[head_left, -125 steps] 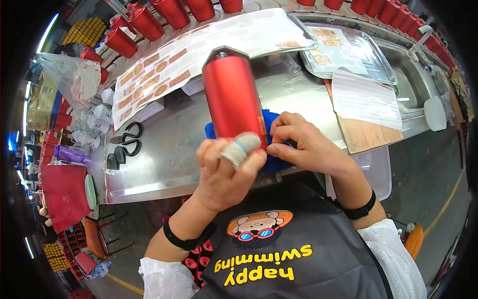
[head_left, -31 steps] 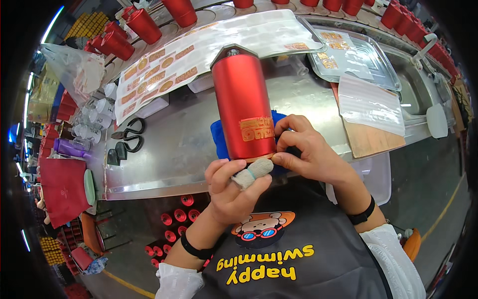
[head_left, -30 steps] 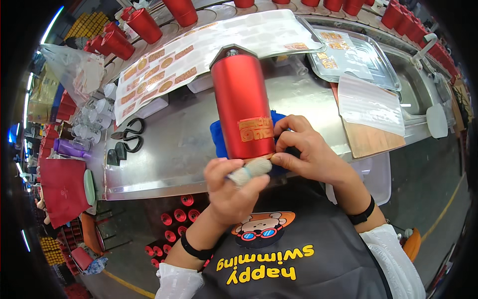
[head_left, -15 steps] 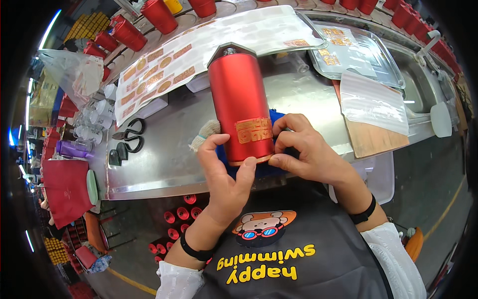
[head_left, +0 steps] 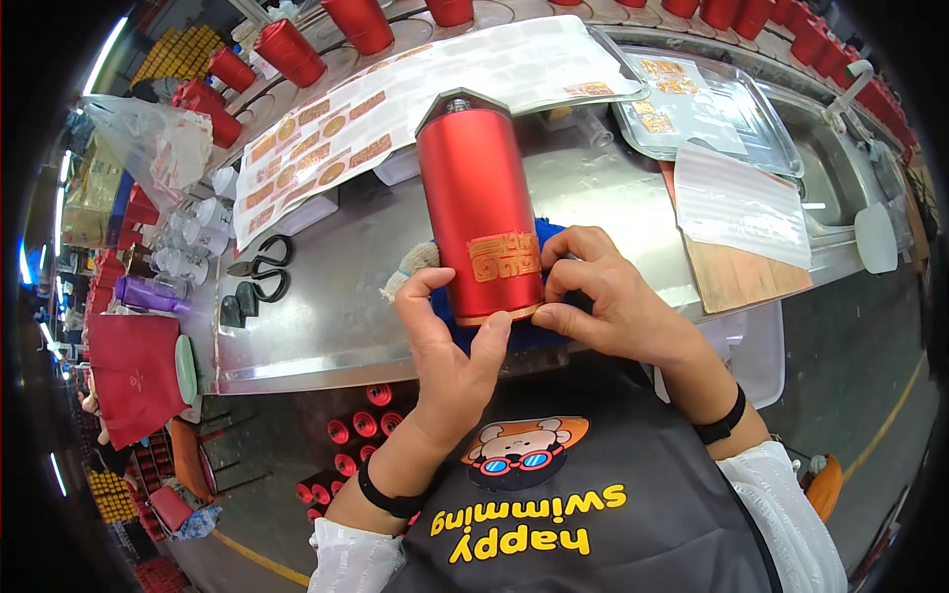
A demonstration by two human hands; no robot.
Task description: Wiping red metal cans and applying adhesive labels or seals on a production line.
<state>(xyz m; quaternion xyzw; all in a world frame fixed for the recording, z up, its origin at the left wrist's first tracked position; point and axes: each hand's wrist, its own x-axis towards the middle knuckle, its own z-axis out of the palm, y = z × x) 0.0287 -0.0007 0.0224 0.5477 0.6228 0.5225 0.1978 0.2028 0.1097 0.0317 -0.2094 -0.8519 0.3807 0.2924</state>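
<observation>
A red metal cylinder (head_left: 474, 183) lies before me, its near end toward my body. A dark angular plate (head_left: 496, 96) with a black knob shows at its far end. A gold patterned decal (head_left: 504, 259) sits on the cylinder's near right side. My left hand (head_left: 445, 346) grips the near end, index finger on the left side and thumb at the copper-coloured rim. My right hand (head_left: 613, 301) has its fingers curled against the right side, by the decal's edge, with the thumb at the rim. Partly hidden beneath the cylinder is a blue cloth (head_left: 544, 232); a beige cloth (head_left: 413, 262) bundle touches its left.
Black-handled scissors (head_left: 267, 267) lie left on the metal table (head_left: 336, 326). Behind the cylinder stretches a decal sheet (head_left: 395, 109). At right are a tray (head_left: 761, 124) with more decals, a white sheet (head_left: 736, 198) over a board, and a sink (head_left: 825, 163). Red cups (head_left: 289, 51) line a conveyor.
The red cups on the conveyor have shifted to the right. Both hands and the cylinder are nearly where they were.
</observation>
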